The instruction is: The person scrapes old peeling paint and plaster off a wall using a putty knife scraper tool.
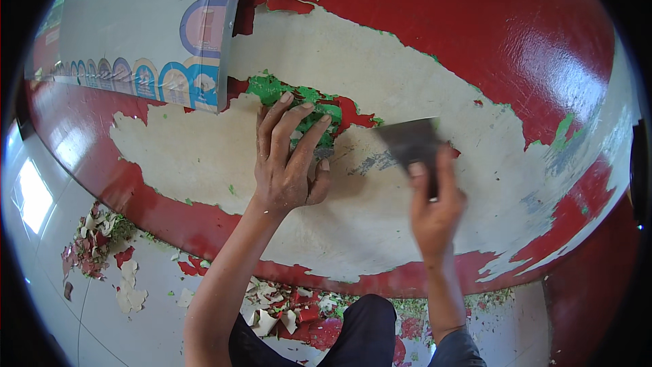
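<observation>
My right hand (437,212) grips a scraper (411,139) with a wide, dark flat blade, held over the bare cream patch (380,190) of a red-painted wall. My left hand (291,156) lies against the wall with its fingers spread. Under those fingertips is a crumpled flap of peeled paint (272,90), green on its back with some red beside it. The blade's left corner is close to the right end of that flap, and whether they touch I cannot tell. Grey smears (377,161) mark the cream surface below the blade.
Glossy red paint (468,13) surrounds the patch with ragged edges. A clear-covered board (129,34) with coloured arch pictures juts in at upper left. Peeled paint chips (95,238) lie heaped on the pale tiled floor (58,285), with more beside my dark-clothed knee (367,329).
</observation>
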{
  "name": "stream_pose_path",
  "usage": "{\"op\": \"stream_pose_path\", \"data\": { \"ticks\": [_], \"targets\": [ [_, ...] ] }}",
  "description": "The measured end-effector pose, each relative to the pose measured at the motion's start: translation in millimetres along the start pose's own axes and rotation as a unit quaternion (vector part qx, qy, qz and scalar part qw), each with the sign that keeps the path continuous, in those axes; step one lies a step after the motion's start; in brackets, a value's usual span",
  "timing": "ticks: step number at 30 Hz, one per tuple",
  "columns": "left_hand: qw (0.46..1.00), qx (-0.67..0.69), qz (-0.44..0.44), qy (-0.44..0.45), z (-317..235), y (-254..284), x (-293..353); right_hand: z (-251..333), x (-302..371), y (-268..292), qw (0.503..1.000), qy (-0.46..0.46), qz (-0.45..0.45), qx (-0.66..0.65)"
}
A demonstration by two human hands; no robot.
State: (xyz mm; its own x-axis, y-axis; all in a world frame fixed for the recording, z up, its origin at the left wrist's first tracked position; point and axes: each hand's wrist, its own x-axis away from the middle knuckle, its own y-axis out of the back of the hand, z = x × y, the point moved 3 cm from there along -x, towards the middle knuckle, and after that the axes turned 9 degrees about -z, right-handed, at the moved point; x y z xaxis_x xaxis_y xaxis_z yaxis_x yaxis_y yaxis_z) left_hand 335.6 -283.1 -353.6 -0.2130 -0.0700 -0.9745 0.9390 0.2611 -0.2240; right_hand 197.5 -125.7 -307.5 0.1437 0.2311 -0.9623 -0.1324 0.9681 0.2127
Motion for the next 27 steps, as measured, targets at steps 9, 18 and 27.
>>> {"op": "stream_pose_path", "data": {
  "ticks": [9, 18, 27],
  "targets": [
    [0.999, -0.013, 0.010, -0.029, 0.5, 0.1, -1.1, 6.9, -1.3, -7.9, 0.999, 0.030, 0.042, 0.014],
    [1.000, 0.001, -0.001, 0.000, -0.8, 0.9, -0.4, -17.2, -5.6, 5.2, 0.992, 0.002, -0.115, -0.051],
    [1.000, -0.003, 0.008, -0.002, -1.2, 0.2, -1.6, 5.3, -5.3, -5.1, 0.996, 0.079, 0.049, -0.007]
  ]
}}
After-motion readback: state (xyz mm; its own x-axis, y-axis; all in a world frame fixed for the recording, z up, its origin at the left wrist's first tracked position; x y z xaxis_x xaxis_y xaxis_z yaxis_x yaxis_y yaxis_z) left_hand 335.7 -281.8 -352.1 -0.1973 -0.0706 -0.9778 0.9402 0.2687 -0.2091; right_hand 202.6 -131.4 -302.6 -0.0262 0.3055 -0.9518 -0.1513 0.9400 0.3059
